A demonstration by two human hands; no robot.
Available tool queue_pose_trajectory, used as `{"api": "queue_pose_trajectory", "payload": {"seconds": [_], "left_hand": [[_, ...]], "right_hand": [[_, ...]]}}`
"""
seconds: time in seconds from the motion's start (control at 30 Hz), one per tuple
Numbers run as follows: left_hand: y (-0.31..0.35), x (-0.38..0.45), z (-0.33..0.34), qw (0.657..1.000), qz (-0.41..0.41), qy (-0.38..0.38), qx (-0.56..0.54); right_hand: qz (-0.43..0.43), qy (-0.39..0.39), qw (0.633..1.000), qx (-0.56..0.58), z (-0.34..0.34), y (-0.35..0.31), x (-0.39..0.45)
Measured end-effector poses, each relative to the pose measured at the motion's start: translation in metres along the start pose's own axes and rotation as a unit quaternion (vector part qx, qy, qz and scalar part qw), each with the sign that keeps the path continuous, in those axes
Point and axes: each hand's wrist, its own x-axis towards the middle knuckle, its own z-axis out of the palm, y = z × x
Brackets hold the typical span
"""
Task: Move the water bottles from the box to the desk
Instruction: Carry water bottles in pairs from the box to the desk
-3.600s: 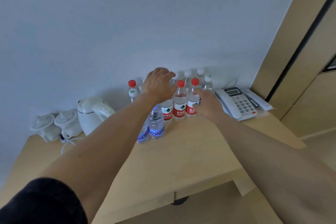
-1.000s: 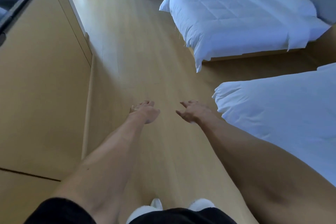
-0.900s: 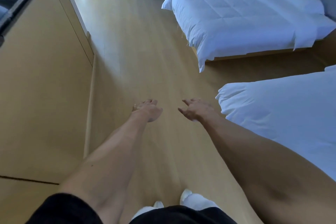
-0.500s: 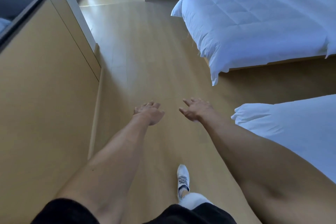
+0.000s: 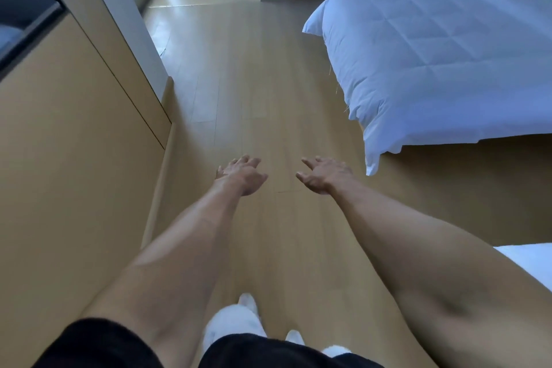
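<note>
Both arms reach forward over a wooden floor. My left hand (image 5: 242, 175) is empty, its fingers loosely spread and pointing ahead. My right hand (image 5: 324, 175) is level with it, a short gap to its right, also empty with fingers apart. No water bottle, box or desk is in view.
A tan wooden wall panel (image 5: 74, 143) runs along the left, ending at a white pillar (image 5: 119, 9) beside a window. A bed with a white duvet (image 5: 448, 63) stands at the right, and the corner of a second bed (image 5: 528, 263) shows at the lower right. My white shoes (image 5: 248, 305) are below.
I have turned from the desk with its bottles and walked forward along the floor. The near bed has slid to the lower right. Both hands stay empty and outstretched.
</note>
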Motion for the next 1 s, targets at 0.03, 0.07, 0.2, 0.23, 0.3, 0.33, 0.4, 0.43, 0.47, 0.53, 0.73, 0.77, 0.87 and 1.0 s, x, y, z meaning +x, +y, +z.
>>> {"api": "queue_pose_trajectory", "payload": {"seconds": [0.03, 0.07, 0.2, 0.23, 0.3, 0.33, 0.4, 0.43, 0.47, 0.53, 0.73, 0.77, 0.87, 1.0], "left_hand": [[0.001, 0.013, -0.006, 1.0, -0.001, 0.0, 0.001], [0.002, 0.027, -0.011, 1.0, -0.003, 0.0, 0.001], [0.006, 0.091, -0.038, 1.0, 0.01, 0.001, -0.003], [0.007, 0.109, -0.047, 1.0, 0.014, 0.004, -0.002], [0.007, 0.148, -0.067, 1.0, 0.022, 0.005, -0.004], [0.007, 0.169, -0.077, 1.0, 0.027, 0.005, -0.005], [0.008, 0.212, -0.1, 0.999, 0.034, 0.002, -0.007], [0.008, 0.231, -0.113, 0.999, 0.038, -0.002, -0.008], [0.008, 0.25, -0.126, 0.999, 0.041, -0.006, -0.009], [0.005, 0.285, -0.153, 0.999, 0.047, -0.006, -0.01], [-0.003, 0.373, -0.22, 0.998, 0.057, -0.002, 0.0], [-0.003, 0.386, -0.227, 0.998, 0.058, -0.003, 0.003], [-0.002, 0.424, -0.247, 0.998, 0.056, -0.005, 0.004], [-0.004, 0.477, -0.269, 0.999, 0.041, -0.008, 0.001]], "right_hand": [[-0.001, -0.002, 1.0, 0.0, -0.005, 0.0, 0.014], [-0.001, -0.003, 1.0, 0.001, -0.011, 0.0, 0.028], [0.007, 0.0, 1.0, 0.003, -0.039, 0.003, 0.089], [0.009, 0.002, 1.0, 0.0, -0.047, 0.003, 0.107], [0.014, 0.005, 1.0, -0.004, -0.067, 0.002, 0.143], [0.02, 0.007, 1.0, -0.006, -0.078, 0.0, 0.162], [0.032, 0.005, 0.999, -0.009, -0.1, -0.002, 0.199], [0.036, -0.002, 0.999, -0.007, -0.111, -0.003, 0.216], [0.038, -0.009, 0.999, -0.005, -0.122, -0.006, 0.233], [0.045, -0.014, 0.999, -0.003, -0.144, -0.012, 0.265], [0.045, -0.018, 0.999, 0.004, -0.205, -0.042, 0.352], [0.046, -0.017, 0.999, 0.005, -0.213, -0.045, 0.365], [0.033, -0.011, 0.999, -0.004, -0.236, -0.053, 0.407], [0.017, -0.008, 1.0, -0.013, -0.261, -0.06, 0.473]]}}
